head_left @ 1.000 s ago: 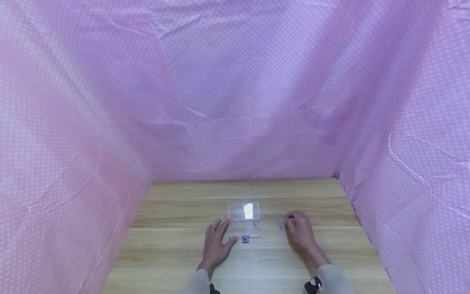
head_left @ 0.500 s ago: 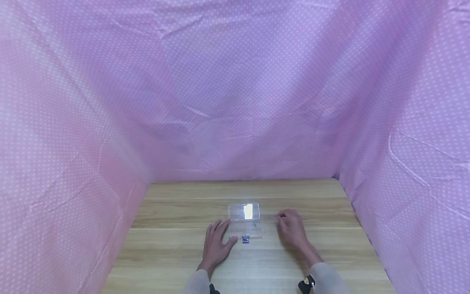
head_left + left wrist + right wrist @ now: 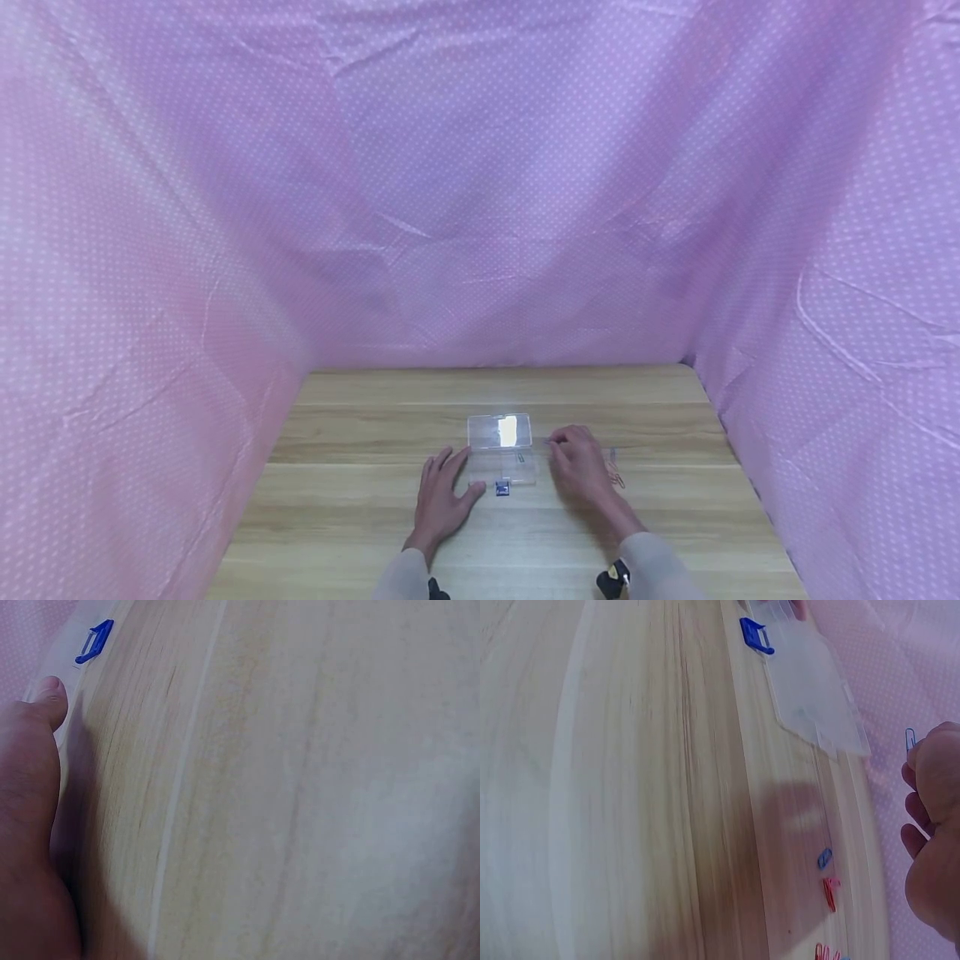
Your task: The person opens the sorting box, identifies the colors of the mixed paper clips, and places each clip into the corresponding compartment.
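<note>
A clear plastic box (image 3: 486,468) lies with its lid (image 3: 483,432) folded back and a blue clasp (image 3: 502,489) on its near edge. Inside it, on the right, is a greenish paper clip (image 3: 521,457). My left hand (image 3: 442,507) rests at the box's left end, fingers spread and thumb near the front corner. Just right of the box, my right hand (image 3: 581,467) pinches a blue paper clip (image 3: 910,738) between thumb and finger, seen raised above the table in the right wrist view.
Several loose paper clips (image 3: 615,477) lie right of my right hand; the right wrist view shows a blue clip (image 3: 824,859) and red ones (image 3: 829,895). The wooden table (image 3: 360,492) is enclosed by pink dotted cloth (image 3: 480,250) at the back and sides.
My right hand has moved left toward the box with the paper clip, uncovering the loose clips to its right. The left hand and the box have stayed in place.
</note>
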{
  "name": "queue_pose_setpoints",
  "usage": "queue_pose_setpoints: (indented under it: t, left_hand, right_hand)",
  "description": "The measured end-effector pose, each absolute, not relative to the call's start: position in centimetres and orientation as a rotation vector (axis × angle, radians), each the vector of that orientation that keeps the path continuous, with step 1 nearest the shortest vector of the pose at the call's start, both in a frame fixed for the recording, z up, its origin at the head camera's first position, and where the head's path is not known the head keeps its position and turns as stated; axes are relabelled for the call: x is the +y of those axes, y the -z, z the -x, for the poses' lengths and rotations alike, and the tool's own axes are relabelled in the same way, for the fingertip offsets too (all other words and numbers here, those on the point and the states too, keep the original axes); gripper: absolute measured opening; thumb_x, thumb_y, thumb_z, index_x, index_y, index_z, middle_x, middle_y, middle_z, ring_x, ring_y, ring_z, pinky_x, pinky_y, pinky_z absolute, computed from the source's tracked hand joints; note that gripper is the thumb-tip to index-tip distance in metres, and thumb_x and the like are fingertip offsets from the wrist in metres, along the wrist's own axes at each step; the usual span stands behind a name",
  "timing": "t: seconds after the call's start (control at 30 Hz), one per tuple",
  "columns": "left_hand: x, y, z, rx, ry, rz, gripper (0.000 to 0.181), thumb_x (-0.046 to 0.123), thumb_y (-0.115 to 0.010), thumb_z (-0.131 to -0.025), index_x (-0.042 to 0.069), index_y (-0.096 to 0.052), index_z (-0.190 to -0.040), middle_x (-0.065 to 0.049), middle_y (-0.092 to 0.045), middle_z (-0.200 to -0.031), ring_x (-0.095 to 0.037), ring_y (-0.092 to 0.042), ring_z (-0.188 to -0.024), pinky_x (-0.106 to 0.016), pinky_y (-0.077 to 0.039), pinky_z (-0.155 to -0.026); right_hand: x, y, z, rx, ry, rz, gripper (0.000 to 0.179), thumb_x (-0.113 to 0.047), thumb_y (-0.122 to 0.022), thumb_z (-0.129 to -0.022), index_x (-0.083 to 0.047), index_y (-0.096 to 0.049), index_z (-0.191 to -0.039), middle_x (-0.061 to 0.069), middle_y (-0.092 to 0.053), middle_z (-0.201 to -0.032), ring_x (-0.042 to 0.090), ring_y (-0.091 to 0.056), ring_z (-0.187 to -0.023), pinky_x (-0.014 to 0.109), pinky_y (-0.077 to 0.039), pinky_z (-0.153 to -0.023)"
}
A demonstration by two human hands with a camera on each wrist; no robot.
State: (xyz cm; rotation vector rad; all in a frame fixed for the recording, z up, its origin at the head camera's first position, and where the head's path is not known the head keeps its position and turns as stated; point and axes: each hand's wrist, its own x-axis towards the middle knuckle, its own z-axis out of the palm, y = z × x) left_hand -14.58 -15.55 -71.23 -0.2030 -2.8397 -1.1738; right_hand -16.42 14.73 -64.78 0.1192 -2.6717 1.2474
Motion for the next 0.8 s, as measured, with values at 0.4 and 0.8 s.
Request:
queue_pose_setpoints:
  t: [0.4, 0.8]
  left_hand:
    - [-15.5, 71.2, 14.6, -2.837, 1.16, 0.209, 0.073, 0.052, -0.084, -0.098, 0.027, -0.061, -0.163, -0.01, -0.063, -0.167, -0.04, -0.045, -0.165, -0.066, -0.018, -0.145]
    - [-15.5, 71.5, 14.5, -2.795, 1.133, 0.235, 0.073, 0.05, -0.085, -0.097, 0.023, -0.063, -0.161, -0.013, -0.065, -0.164, -0.044, -0.049, -0.161, -0.071, -0.023, -0.141]
  right_hand:
    - [12.1, 64.6, 16.7, -2.676, -1.281, -0.221, 0.012, -0.003, -0.076, -0.103, -0.002, -0.079, -0.114, 0.007, -0.08, -0.112, 0.026, -0.071, -0.115, 0.052, -0.065, -0.108]
    - [10.2, 65.1, 16.9, -2.704, -1.249, -0.329, 0.009, -0.005, -0.075, -0.104, -0.004, -0.079, -0.111, 0.002, -0.079, -0.11, 0.022, -0.069, -0.111, 0.048, -0.064, -0.105]
